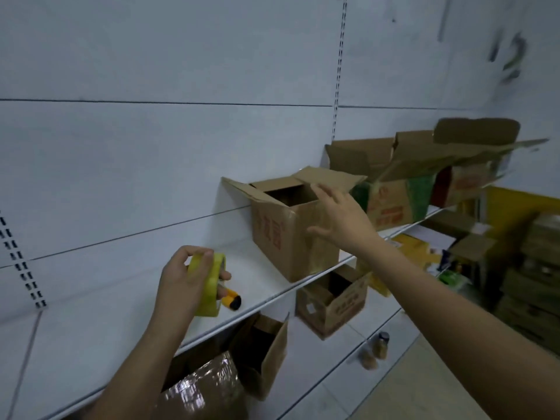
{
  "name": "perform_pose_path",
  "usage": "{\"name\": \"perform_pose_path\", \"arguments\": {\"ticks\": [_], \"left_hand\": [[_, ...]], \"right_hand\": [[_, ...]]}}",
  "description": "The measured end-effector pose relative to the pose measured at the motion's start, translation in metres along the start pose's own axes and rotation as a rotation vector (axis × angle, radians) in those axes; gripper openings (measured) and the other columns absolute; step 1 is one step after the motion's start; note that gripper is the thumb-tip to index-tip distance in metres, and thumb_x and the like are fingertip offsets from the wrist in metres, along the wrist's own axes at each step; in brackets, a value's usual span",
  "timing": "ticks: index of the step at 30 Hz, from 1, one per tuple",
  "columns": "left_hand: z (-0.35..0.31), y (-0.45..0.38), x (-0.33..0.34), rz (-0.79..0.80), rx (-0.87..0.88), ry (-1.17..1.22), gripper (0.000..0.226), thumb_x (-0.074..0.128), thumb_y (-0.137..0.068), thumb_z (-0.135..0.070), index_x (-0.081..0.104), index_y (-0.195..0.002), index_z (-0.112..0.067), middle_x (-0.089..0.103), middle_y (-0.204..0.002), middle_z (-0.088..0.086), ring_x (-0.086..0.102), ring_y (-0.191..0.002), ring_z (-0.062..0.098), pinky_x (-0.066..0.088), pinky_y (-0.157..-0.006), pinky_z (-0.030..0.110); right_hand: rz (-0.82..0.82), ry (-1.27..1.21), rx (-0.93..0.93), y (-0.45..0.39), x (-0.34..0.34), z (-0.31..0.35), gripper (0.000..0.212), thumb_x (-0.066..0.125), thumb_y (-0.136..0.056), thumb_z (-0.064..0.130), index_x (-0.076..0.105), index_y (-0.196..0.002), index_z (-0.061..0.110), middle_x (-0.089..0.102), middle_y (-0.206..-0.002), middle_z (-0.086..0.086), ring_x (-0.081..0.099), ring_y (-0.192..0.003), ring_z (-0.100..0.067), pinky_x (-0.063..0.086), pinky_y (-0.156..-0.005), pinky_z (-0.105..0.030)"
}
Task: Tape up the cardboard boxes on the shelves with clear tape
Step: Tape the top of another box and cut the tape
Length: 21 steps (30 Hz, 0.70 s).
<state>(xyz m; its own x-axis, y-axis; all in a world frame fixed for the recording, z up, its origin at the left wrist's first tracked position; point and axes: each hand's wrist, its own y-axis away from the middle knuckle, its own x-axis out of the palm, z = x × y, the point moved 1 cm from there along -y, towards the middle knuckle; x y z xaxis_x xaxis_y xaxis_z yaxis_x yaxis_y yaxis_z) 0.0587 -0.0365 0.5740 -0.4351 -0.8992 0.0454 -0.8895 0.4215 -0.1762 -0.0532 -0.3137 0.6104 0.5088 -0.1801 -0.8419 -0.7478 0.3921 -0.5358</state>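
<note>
An open-topped cardboard box [295, 230] stands at the front edge of the white shelf [251, 268], its flaps raised, with bare shelf surface to its left and larger open boxes [394, 189] just beside it on the right. The right hand [336, 218], fingers spread, reaches at the box's near top corner. The left hand [181, 280] grips a roll of clear tape [209, 283] left of the box, above the shelf edge.

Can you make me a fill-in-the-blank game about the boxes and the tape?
1. The left hand holds a roll of ____.
2. The flaps of the box by the right hand are ____.
3. That box stands on a white ____.
4. The right hand holds ____.

Missing words: tape; open; shelf; nothing
</note>
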Motion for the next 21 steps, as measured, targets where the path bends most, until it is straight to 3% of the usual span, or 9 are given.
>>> {"name": "perform_pose_path", "arguments": {"ticks": [4, 8, 11, 12, 14, 15, 17, 19, 21], "left_hand": [[-0.004, -0.023, 0.042, -0.019, -0.009, -0.005, 0.012, 0.055, -0.101, -0.016, 0.056, -0.103, -0.005, 0.068, -0.059, 0.009, 0.057, -0.039, 0.021, 0.048, -0.041, 0.025], [0.000, -0.038, 0.069, -0.033, -0.017, -0.053, 0.014, 0.056, -0.102, -0.019, 0.056, -0.102, -0.005, 0.070, -0.066, 0.013, 0.059, -0.044, 0.025, 0.049, -0.046, 0.029], [0.004, -0.042, 0.083, -0.046, -0.043, -0.078, 0.017, 0.056, -0.101, -0.019, 0.055, -0.102, -0.002, 0.071, -0.068, 0.017, 0.059, -0.045, 0.026, 0.050, -0.048, 0.031], [0.006, -0.043, 0.087, -0.048, -0.050, -0.084, 0.018, 0.056, -0.101, -0.018, 0.055, -0.102, 0.000, 0.070, -0.069, 0.018, 0.058, -0.044, 0.026, 0.050, -0.046, 0.030], [0.006, -0.043, 0.095, -0.053, -0.054, -0.099, 0.020, 0.055, -0.102, -0.018, 0.055, -0.103, 0.001, 0.071, -0.070, 0.019, 0.058, -0.044, 0.025, 0.050, -0.045, 0.030], [0.006, -0.043, 0.099, -0.056, -0.050, -0.104, 0.020, 0.055, -0.102, -0.018, 0.055, -0.103, 0.001, 0.071, -0.071, 0.019, 0.058, -0.044, 0.025, 0.050, -0.045, 0.030], [0.004, -0.042, 0.104, -0.073, -0.029, -0.092, 0.017, 0.055, -0.102, -0.018, 0.056, -0.101, 0.000, 0.071, -0.069, 0.017, 0.058, -0.043, 0.024, 0.050, -0.045, 0.029], [0.001, -0.040, 0.104, -0.131, -0.019, -0.055, 0.013, 0.054, -0.102, -0.015, 0.057, -0.096, -0.003, 0.069, -0.065, 0.016, 0.058, -0.043, 0.022, 0.050, -0.044, 0.027], [0.000, -0.038, 0.096, -0.177, -0.020, 0.011, 0.012, 0.054, -0.102, -0.015, 0.058, -0.093, -0.008, 0.070, -0.070, 0.019, 0.062, -0.049, 0.024, 0.053, -0.053, 0.030]], "right_hand": [[0.173, 0.096, -0.143, -0.045, 0.026, -0.029, 0.117, 0.067, -0.075, 0.072, -0.001, -0.159, 0.028, 0.001, -0.167, 0.001, 0.001, -0.153, -0.023, -0.004, -0.121, -0.040], [0.607, 0.033, -0.155, -0.098, 0.032, -0.050, 0.127, 0.078, -0.066, 0.068, -0.004, -0.157, 0.036, 0.016, -0.165, 0.003, 0.020, -0.150, -0.026, 0.023, -0.120, -0.045], [0.909, -0.065, -0.157, -0.137, 0.029, -0.055, 0.122, 0.080, -0.068, 0.063, 0.002, -0.158, 0.037, 0.017, -0.164, 0.005, 0.020, -0.150, -0.025, 0.021, -0.120, -0.043], [0.981, -0.051, -0.174, -0.146, 0.030, -0.054, 0.118, 0.081, -0.068, 0.061, 0.008, -0.158, 0.036, 0.020, -0.163, 0.005, 0.022, -0.149, -0.026, 0.020, -0.121, -0.044], [1.107, -0.004, -0.228, -0.152, 0.040, -0.050, 0.102, 0.084, -0.067, 0.057, 0.033, -0.152, 0.033, 0.042, -0.152, 0.003, 0.042, -0.138, -0.026, 0.032, -0.116, -0.046], [1.099, 0.011, -0.259, -0.150, 0.046, -0.049, 0.088, 0.083, -0.069, 0.055, 0.046, -0.145, 0.029, 0.053, -0.143, 0.002, 0.052, -0.128, -0.023, 0.039, -0.111, -0.043], [0.922, -0.028, -0.326, -0.140, 0.051, -0.049, 0.070, 0.082, -0.073, 0.052, 0.056, -0.133, 0.026, 0.061, -0.126, 0.004, 0.059, -0.113, -0.019, 0.046, -0.099, -0.036], [0.681, -0.060, -0.387, -0.124, 0.044, -0.051, 0.078, 0.080, -0.071, 0.057, 0.048, -0.136, 0.029, 0.055, -0.124, 0.004, 0.054, -0.108, -0.018, 0.046, -0.092, -0.036], [0.484, 0.007, -0.395, -0.101, 0.037, -0.054, 0.093, 0.076, -0.071, 0.065, 0.033, -0.146, 0.032, 0.046, -0.129, 0.003, 0.046, -0.114, -0.020, 0.041, -0.097, -0.038]]}}
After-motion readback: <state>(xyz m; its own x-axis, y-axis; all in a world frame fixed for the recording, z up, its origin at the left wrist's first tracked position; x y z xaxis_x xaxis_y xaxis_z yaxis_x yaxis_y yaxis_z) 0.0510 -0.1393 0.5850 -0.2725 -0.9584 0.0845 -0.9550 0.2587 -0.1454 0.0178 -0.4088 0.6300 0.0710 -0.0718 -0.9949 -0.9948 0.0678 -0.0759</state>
